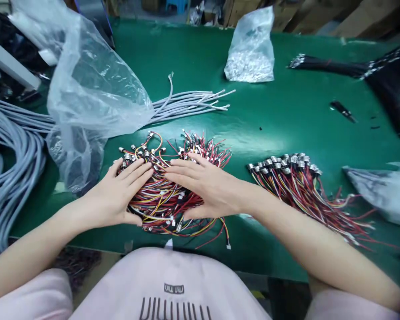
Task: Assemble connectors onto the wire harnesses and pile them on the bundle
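A pile of connector cables with thin red, yellow, white and black wires lies on the green table in front of me. Metal round connectors stick out along its upper left edge, and small white plugs show among the wires. My left hand lies flat over the pile's left side, fingers stretched out and pointing up and right. From the other side my right hand rests on the pile, fingers extended to the left and thumb apart. Both palms are turned down, so part of the pile beneath them is hidden.
To the right lies a second bundle of connector cables. Grey cables run under a clear plastic bag at left. A bag of small metal parts, black cables, a small black tool and another plastic bag lie around.
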The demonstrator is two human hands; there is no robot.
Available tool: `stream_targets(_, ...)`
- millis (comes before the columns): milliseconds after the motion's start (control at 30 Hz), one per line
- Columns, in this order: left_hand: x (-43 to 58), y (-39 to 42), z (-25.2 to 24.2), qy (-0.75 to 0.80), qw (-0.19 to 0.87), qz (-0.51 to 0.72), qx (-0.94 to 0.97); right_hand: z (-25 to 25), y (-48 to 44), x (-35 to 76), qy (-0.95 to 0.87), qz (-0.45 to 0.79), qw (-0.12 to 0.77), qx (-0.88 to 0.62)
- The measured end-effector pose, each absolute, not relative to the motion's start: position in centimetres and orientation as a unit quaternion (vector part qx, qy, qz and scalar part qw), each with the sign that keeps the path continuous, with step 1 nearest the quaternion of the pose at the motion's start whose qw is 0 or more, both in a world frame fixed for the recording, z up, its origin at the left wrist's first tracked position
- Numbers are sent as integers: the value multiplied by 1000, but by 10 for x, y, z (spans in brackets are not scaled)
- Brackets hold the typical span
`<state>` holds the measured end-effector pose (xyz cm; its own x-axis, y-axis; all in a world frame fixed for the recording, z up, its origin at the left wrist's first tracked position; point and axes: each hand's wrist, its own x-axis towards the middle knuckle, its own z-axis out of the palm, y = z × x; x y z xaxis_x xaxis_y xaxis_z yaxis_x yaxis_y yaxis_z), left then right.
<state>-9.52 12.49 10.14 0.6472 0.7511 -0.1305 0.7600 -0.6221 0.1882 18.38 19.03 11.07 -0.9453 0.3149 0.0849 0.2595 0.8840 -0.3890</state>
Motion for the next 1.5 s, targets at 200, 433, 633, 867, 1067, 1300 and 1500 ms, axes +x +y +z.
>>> stream_targets(200,-104,86,99,449,70,-20,890,92,155,155,-981,59,34,-184)
stream_targets(433,-107,60,68,504,22,43,863,91,152,137,-973,25,12,-230)
stream_targets(633,-111,93,66,536,60,124,833,113,185,125,-949,172,27,-263)
stream_targets(867,-111,115,96,522,86,145,836,141,194,121,-958,176,18,-228)
stream_targets(1067,-83,79,87,489,35,96,867,117,146,145,-969,9,1,-246)
stream_targets(1300,-63,67,64,489,12,102,866,74,120,170,-964,-15,9,-264)
stream_targets(1500,-63,100,59,497,-3,119,859,59,148,167,-955,-48,37,-289)
